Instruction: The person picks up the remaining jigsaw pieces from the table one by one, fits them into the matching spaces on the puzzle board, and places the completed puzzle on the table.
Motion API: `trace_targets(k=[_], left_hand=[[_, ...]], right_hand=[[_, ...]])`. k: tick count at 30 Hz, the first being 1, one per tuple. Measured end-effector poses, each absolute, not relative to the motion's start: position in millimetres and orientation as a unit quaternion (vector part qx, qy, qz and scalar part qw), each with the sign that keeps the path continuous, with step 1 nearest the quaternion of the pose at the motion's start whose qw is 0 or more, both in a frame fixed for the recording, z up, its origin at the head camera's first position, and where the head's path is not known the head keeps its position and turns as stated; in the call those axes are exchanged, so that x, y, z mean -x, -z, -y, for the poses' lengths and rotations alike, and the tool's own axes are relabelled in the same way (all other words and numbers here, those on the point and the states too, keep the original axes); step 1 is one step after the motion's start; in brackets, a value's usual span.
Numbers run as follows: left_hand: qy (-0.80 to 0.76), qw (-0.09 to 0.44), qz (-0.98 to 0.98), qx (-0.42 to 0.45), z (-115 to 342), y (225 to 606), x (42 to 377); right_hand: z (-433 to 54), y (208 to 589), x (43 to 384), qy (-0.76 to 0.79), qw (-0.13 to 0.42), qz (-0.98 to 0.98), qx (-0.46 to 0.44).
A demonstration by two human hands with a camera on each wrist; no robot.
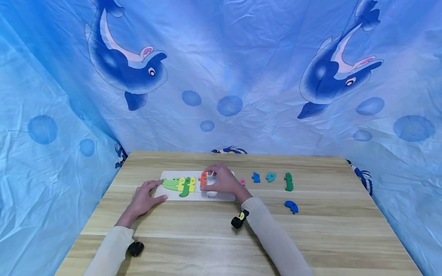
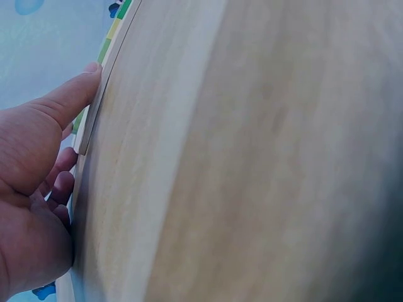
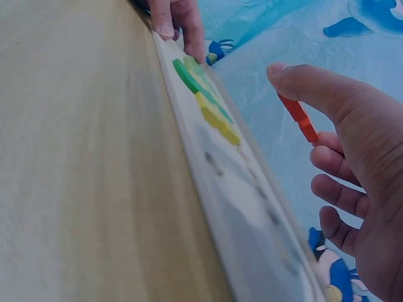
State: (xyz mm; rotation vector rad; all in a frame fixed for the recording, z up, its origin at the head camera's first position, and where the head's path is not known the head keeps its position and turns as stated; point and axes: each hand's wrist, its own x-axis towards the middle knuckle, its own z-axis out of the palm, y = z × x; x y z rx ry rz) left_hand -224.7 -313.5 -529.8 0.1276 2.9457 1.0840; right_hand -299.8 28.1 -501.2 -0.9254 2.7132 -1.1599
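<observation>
A white crocodile puzzle board [image 1: 172, 197] lies on the table. Its left part holds a light-green head piece [image 1: 171, 184], yellow pieces [image 1: 192, 184] and a green leg piece [image 1: 186, 187]. My left hand [image 1: 142, 199] grips the board's left end; its thumb rests on the near edge in the left wrist view, with the other fingers bent by the end. Between thumb and fingertips my right hand [image 1: 222, 180] pinches an orange puzzle piece [image 3: 298, 117]. That piece is raised over the board, right of the yellow pieces. The right hand hides part of the board's right half.
Right of the board lie a pink piece [image 1: 243, 182], a blue piece [image 1: 256, 177], a teal piece [image 1: 271, 176] and a dark-green piece [image 1: 288, 181]. A darker blue curved piece [image 1: 291, 207] is nearer me. A dolphin-printed curtain [image 1: 221, 130] stands behind the wooden table [image 1: 193, 237].
</observation>
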Motion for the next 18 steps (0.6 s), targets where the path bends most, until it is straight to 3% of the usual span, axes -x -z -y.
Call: trace_targets(k=[18], left_hand=[[-0.348,0.0,-0.937,-0.032,314,535,227]], right_hand=[[-7,520,302,0.343,0.011,-0.887,0.308]])
